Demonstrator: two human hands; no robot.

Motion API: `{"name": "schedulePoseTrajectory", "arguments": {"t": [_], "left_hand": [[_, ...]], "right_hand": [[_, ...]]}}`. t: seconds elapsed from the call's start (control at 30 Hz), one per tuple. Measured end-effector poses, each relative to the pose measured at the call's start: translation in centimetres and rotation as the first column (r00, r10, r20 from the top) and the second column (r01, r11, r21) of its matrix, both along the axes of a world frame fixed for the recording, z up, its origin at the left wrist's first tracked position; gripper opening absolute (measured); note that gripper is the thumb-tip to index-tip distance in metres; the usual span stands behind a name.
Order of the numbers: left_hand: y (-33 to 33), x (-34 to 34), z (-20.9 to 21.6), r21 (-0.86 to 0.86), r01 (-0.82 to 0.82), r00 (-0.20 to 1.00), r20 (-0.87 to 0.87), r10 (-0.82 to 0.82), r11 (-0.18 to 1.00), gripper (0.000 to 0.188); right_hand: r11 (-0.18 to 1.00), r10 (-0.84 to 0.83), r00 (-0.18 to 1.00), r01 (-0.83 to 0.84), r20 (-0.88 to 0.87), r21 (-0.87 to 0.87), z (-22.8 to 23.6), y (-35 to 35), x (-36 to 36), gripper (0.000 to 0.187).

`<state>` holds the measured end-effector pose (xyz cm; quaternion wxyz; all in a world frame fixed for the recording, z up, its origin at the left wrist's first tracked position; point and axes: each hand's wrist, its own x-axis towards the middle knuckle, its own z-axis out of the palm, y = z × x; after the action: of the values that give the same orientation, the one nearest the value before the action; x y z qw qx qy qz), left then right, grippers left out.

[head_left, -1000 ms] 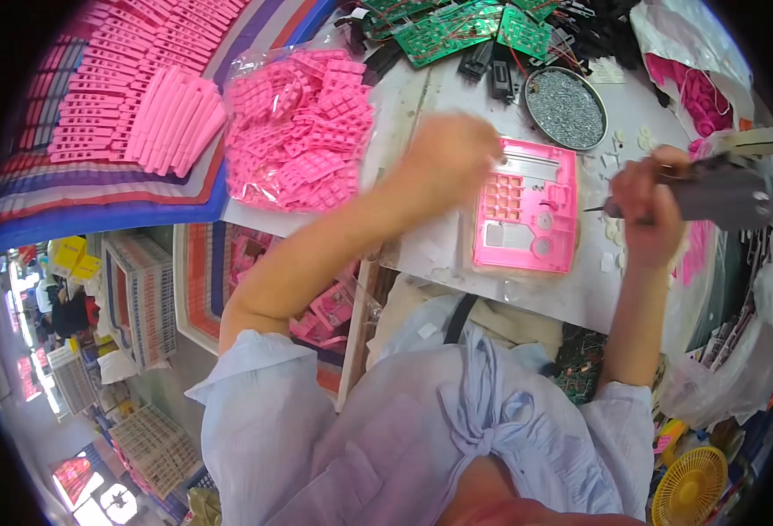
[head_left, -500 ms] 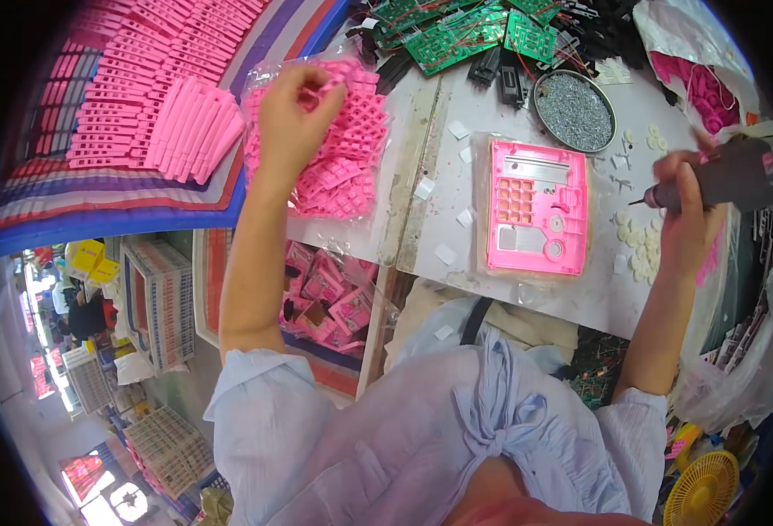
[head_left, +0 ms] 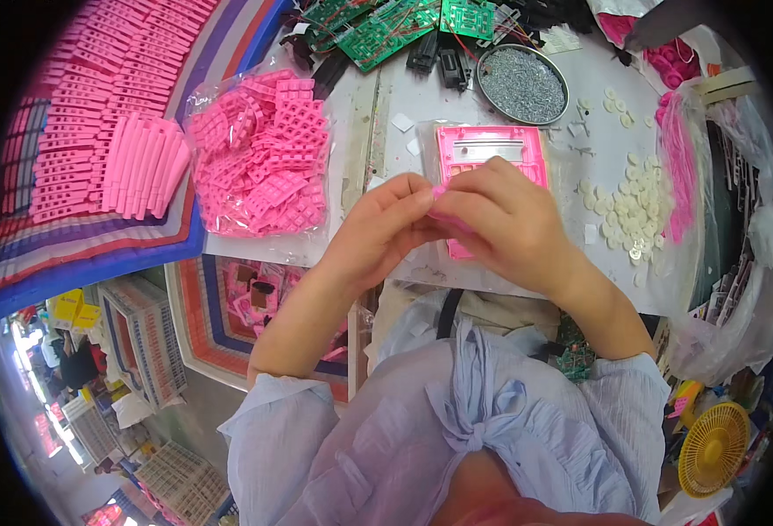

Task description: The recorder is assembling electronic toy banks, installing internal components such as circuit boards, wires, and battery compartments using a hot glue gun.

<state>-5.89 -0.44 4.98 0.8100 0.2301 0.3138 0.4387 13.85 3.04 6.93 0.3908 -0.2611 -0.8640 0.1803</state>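
My left hand (head_left: 385,226) and my right hand (head_left: 516,226) meet over the worktable, fingers pinched on a small pink plastic piece (head_left: 442,198). Most of this piece is hidden by the fingers, so its full shape does not show. Just below and behind the hands lies a pink plastic casing (head_left: 534,147) with a silvery strip near its far edge. My right hand covers much of the casing. Left of my hands, a clear bag (head_left: 259,158) spills over with pink button grids.
Behind the casing stands a round dish of small metal screws (head_left: 523,85). Green circuit boards (head_left: 388,37) with wires lie at the back. White round pieces (head_left: 636,206) are scattered on the right. At far left, a blue-rimmed tray (head_left: 97,282) carries rows of pink strips.
My left hand has come from the bag to the middle with a pink piece. My right hand has let go of the electric screwdriver and joined it. The view has shifted right.
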Motion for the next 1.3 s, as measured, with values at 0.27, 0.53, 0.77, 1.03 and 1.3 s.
{"name": "schedulePoseTrajectory", "arguments": {"t": [0.27, 0.53, 0.77, 1.03, 1.3], "left_hand": [[-0.6, -3.3, -1.5, 0.221, -0.064, 0.838, -0.517, 0.172, 0.973, 0.013], [-0.6, -3.3, -2.2, 0.261, -0.055, 0.845, -0.502, 0.184, 0.964, 0.011], [0.4, -4.8, -1.3, 0.428, -0.031, 0.738, -0.600, 0.310, 0.903, 0.011], [14.6, -7.2, 3.4, 0.466, 0.498, -0.147, -0.785, 0.601, 0.731, 0.029], [24.7, -7.5, 0.4, -0.009, 0.237, -0.310, -0.949, 0.066, 0.972, 0.054]], "right_hand": [[0.734, 0.022, 0.997, 0.038, 0.079, -0.678, -1.8, 2.1, 3.6, 0.012], [0.944, -0.112, 0.954, 0.190, 0.280, -0.271, -4.5, 4.0, 2.1, 0.018], [0.993, -0.100, 0.916, 0.115, 0.389, -0.015, -3.6, 2.1, 3.1, 0.059], [0.997, 0.035, 0.722, 0.026, 0.691, -0.078, -4.0, -1.1, 2.5, 0.105], [0.996, 0.036, 0.739, 0.025, 0.672, -0.080, -4.2, -1.4, 2.3, 0.105]]}}
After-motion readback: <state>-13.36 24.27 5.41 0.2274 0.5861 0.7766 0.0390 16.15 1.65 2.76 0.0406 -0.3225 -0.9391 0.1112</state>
